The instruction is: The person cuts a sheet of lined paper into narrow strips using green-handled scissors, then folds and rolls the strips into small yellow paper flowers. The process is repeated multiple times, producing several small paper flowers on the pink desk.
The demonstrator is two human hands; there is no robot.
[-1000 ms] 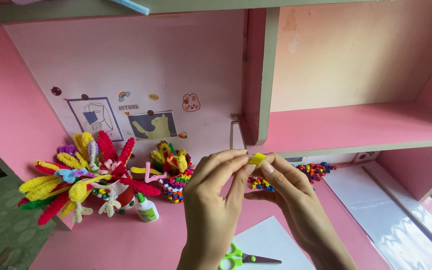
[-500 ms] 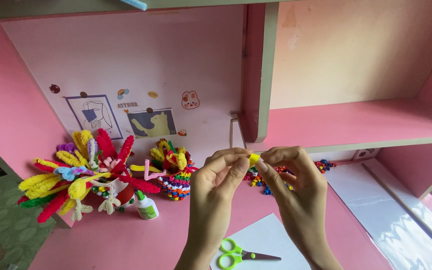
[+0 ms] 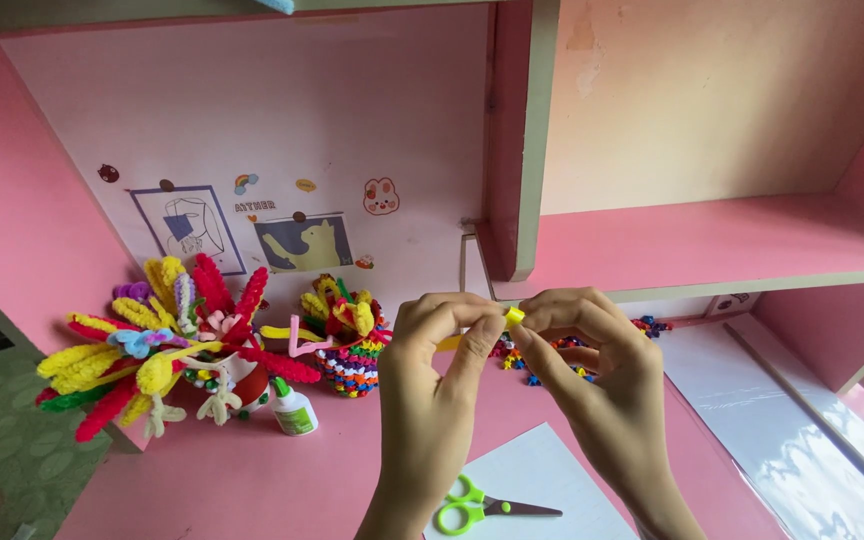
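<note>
My left hand (image 3: 432, 400) and my right hand (image 3: 592, 385) meet above the pink desk, fingertips pinching a small yellow piece (image 3: 514, 317), probably a fuzzy craft stem, between them. Both thumbs and forefingers close on it. Behind my hands lies a scatter of small coloured beads (image 3: 552, 355). Green-handled scissors (image 3: 482, 505) rest on a white sheet of paper (image 3: 542, 470) just below my wrists.
Left of my hands stand a bunch of fuzzy-stem flowers (image 3: 162, 345), a small beaded basket (image 3: 350, 345) and a little glue bottle (image 3: 294, 410). A pink shelf (image 3: 712, 245) juts out at right over a clear plastic sheet (image 3: 792, 420). Stickers and pictures (image 3: 302, 243) hang on the back wall.
My hands have risen slightly and drawn closer together, and the yellow piece is now pinched tighter between the fingertips. More of the scissors shows below my wrists.
</note>
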